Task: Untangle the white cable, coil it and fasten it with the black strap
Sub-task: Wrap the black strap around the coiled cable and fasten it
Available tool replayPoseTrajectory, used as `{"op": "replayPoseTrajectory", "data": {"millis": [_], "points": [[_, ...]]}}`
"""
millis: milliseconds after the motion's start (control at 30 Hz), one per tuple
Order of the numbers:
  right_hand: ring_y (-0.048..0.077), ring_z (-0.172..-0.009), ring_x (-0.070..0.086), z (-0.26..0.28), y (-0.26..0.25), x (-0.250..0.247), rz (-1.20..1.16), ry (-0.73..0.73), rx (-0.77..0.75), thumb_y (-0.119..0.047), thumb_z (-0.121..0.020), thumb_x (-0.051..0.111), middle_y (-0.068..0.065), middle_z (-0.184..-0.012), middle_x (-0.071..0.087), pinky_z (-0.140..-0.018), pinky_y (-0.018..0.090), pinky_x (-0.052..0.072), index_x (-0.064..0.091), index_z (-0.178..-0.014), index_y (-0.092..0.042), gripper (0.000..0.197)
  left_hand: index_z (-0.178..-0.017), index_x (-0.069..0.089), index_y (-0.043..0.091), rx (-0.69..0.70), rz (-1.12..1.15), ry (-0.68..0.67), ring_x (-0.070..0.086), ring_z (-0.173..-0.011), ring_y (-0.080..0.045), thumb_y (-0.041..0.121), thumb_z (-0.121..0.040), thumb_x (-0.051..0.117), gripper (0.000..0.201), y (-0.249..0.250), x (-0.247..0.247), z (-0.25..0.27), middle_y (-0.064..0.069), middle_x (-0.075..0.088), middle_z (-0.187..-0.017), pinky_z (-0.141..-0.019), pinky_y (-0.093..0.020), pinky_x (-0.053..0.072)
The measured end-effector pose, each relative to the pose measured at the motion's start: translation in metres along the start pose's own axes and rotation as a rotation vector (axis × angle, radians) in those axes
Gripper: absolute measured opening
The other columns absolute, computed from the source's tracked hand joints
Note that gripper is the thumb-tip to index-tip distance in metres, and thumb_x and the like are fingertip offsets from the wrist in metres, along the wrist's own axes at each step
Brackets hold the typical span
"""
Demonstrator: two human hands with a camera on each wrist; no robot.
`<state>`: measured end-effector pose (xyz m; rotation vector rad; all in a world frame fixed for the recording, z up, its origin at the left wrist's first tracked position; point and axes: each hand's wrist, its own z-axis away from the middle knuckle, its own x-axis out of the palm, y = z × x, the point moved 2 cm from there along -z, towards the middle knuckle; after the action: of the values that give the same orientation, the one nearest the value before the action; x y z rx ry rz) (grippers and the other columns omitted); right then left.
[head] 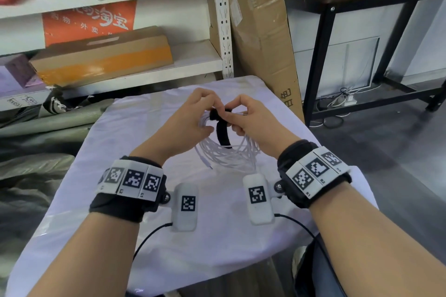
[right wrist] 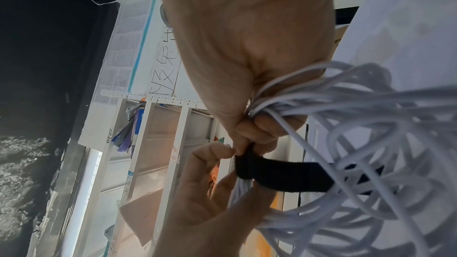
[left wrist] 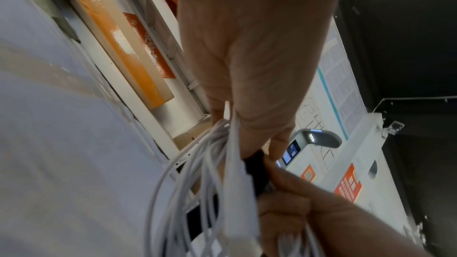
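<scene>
The white cable (head: 226,152) hangs as a loose coil of several loops above the white-covered table (head: 120,200). The black strap (head: 220,135) is wrapped round the top of the coil, and its tail droops through the coil's middle. My left hand (head: 208,113) pinches the wrapped part of the strap from the left. My right hand (head: 233,117) curls round the cable bundle beside it, its thumb and forefinger touching the strap. In the right wrist view the strap (right wrist: 284,175) loops round the bundle (right wrist: 371,124) between my right hand (right wrist: 257,130) and left hand (right wrist: 217,163). The left wrist view shows my left hand (left wrist: 257,153) on the strap (left wrist: 254,167).
A white shelf unit (head: 144,75) with cardboard boxes (head: 101,55) stands behind the table. A tall carton (head: 263,38) leans at the back right, next to a black metal bench (head: 362,7). Grey bags lie on the floor at the left.
</scene>
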<state>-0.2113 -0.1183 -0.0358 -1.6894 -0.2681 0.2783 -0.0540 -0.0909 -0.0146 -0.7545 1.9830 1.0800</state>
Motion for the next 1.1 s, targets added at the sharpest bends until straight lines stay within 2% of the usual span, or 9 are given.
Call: {"op": "replayPoseTrajectory", "data": {"millis": [100,267,467,667,733,800,967,1033,1100], "points": [[0.007,-0.045,0.042,0.001,0.001,0.001,-0.037,-0.009,0.027,-0.017,-0.088,0.066,0.000,-0.054,0.053,-0.047,0.017,0.037,0.054,-0.095,-0.007,0.017,-0.097,0.049,0.020,0.061,-0.035,0.086,0.046,-0.094,0.008,0.005,-0.080,0.071,0.032,-0.001,0.008,0.001,0.005,0.035,-0.113,-0.082,-0.006,0.036],[0.006,-0.046,0.042,0.001,0.000,0.002,-0.026,-0.002,0.028,-0.015,-0.090,0.063,0.003,-0.058,0.051,-0.049,0.018,0.037,0.055,-0.098,-0.007,0.013,-0.089,0.051,0.021,0.058,-0.014,0.115,0.048,-0.089,0.003,0.013,-0.080,0.073,0.026,0.001,0.009,0.000,0.005,0.041,-0.106,-0.080,-0.002,0.036],[0.007,-0.051,0.046,0.001,0.000,0.001,0.050,-0.035,0.040,-0.011,-0.095,0.055,0.003,-0.063,0.055,-0.053,0.018,0.039,0.053,-0.107,-0.005,0.014,-0.089,0.071,0.021,-0.048,0.043,0.120,0.059,-0.092,-0.010,0.021,-0.085,0.068,0.005,0.007,-0.001,0.001,0.006,0.061,-0.105,-0.083,-0.016,0.044],[0.008,-0.061,0.057,0.000,-0.002,0.000,0.080,-0.080,-0.026,-0.008,-0.093,0.057,0.008,-0.079,0.067,-0.058,0.017,0.046,0.060,-0.106,-0.005,0.014,-0.079,0.072,0.022,-0.182,0.064,0.197,0.053,-0.059,0.001,0.032,-0.087,0.066,0.014,0.012,-0.014,0.001,0.011,0.061,-0.071,-0.054,-0.009,0.036],[0.008,-0.063,0.060,-0.001,-0.001,-0.002,0.131,-0.066,-0.021,-0.009,-0.093,0.057,0.008,-0.082,0.070,-0.059,0.016,0.048,0.060,-0.107,-0.006,0.015,-0.079,0.074,0.017,-0.170,0.062,0.151,0.057,-0.059,-0.002,0.032,-0.087,0.065,0.018,0.020,-0.015,0.002,0.011,0.065,-0.068,-0.054,-0.015,0.042],[0.007,-0.063,0.061,-0.002,0.002,-0.002,0.193,-0.049,-0.001,-0.010,-0.092,0.057,0.005,-0.081,0.070,-0.060,0.018,0.048,0.061,-0.105,-0.005,0.014,-0.081,0.076,0.014,-0.118,0.061,0.088,0.063,-0.068,-0.011,0.032,-0.086,0.066,0.021,0.030,-0.014,0.003,0.004,0.070,-0.074,-0.065,-0.032,0.051],[0.001,-0.054,0.061,-0.004,0.004,0.002,0.320,-0.018,-0.020,-0.004,-0.090,0.056,-0.005,-0.062,0.069,-0.054,0.015,0.045,0.066,-0.076,-0.016,0.021,-0.089,0.077,0.017,-0.042,0.124,-0.019,0.066,-0.073,-0.008,0.030,-0.087,0.067,0.017,0.050,-0.012,0.002,0.004,0.073,-0.081,-0.072,-0.024,0.053],[0.007,-0.062,0.063,-0.003,0.002,0.004,0.335,-0.047,-0.030,-0.005,-0.089,0.058,0.009,-0.077,0.072,-0.058,0.018,0.046,0.069,-0.085,-0.010,0.013,-0.078,0.076,0.023,-0.127,0.163,0.063,0.064,-0.066,-0.007,0.032,-0.085,0.068,0.014,0.044,-0.013,0.001,0.002,0.071,-0.073,-0.066,-0.021,0.051],[0.007,-0.064,0.061,0.001,-0.001,0.008,0.349,-0.094,-0.052,-0.006,-0.090,0.057,0.011,-0.081,0.071,-0.059,0.017,0.045,0.070,-0.096,-0.008,0.014,-0.076,0.076,0.020,-0.244,0.205,0.174,0.062,-0.062,-0.004,0.031,-0.085,0.068,0.015,0.031,-0.015,-0.001,0.002,0.070,-0.068,-0.064,-0.018,0.048]]}}
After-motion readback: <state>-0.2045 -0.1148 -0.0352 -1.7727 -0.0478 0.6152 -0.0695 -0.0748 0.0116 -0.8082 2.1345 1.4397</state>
